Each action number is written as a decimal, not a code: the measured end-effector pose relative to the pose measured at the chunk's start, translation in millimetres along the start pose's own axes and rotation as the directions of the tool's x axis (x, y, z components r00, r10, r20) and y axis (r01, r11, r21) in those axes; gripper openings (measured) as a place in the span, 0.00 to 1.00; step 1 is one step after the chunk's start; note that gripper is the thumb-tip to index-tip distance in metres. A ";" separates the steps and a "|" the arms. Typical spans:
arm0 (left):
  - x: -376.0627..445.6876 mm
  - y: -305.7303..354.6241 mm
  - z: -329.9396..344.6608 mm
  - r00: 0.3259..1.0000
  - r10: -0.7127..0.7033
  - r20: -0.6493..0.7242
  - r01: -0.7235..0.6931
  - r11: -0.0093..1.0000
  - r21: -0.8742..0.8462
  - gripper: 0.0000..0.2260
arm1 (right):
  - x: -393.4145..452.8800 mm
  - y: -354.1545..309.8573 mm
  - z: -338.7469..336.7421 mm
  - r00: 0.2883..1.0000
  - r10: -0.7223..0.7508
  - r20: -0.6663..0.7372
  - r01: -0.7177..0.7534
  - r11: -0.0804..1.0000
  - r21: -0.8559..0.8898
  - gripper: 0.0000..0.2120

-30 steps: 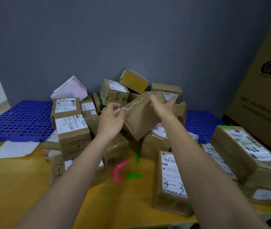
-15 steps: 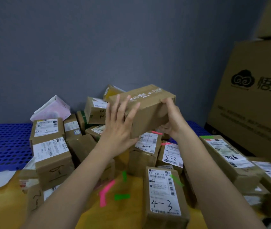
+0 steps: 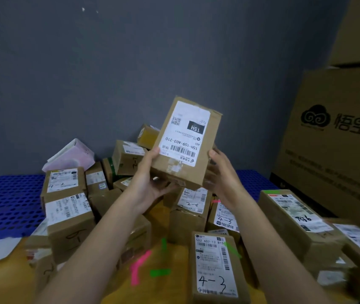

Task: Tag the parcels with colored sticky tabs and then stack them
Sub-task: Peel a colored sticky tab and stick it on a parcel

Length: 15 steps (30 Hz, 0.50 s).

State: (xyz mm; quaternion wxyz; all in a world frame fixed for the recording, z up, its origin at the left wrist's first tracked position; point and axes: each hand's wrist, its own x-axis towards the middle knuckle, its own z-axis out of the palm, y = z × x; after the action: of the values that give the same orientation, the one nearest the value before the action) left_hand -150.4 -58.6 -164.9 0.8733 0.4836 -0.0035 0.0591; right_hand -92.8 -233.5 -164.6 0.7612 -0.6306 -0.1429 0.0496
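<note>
Both hands, left (image 3: 150,183) and right (image 3: 223,178), grip untagged parcel (image 3: 185,143) held above pile. Few boxes tagged, e.g. 4-3 parcel (image 3: 215,268); loose tabs (image 3: 138,267) on surface; most left, stacking barely started imo.

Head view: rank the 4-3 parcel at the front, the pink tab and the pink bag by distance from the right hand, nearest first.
1. 4-3 parcel: below the right hand, near the front edge.
2. Pink tab: lower left, flat on the table.
3. Pink bag: far left, against the wall.
</note>
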 end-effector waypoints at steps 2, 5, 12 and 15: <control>-3.7 -1.3 -2.2 1.000 -0.009 0.011 0.009 1.000 -0.002 0.21 | -3.8 0.2 3.4 1.000 -0.003 0.010 0.003 1.000 -0.027 0.23; -6.4 0.6 -9.5 1.000 -0.024 0.002 0.024 0.998 0.055 0.27 | -8.8 0.6 5.4 0.998 -0.019 0.063 0.020 1.000 -0.010 0.19; -16.7 53.9 -27.2 0.984 0.130 0.124 -0.170 0.461 0.871 0.29 | -13.2 -37.9 -3.2 0.858 -0.412 0.307 0.480 0.432 -0.763 0.49; -14.6 75.8 -13.1 0.959 0.053 0.278 -0.283 0.177 0.943 0.32 | -6.7 -54.4 18.1 0.876 -0.050 0.479 0.474 0.267 -0.839 0.51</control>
State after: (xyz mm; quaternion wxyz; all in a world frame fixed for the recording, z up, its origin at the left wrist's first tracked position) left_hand -173.7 -9.1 -108.7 0.3526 0.9253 -0.0979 0.0994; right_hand -110.0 -229.0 -109.8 0.2056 -0.8978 -0.3850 -0.0581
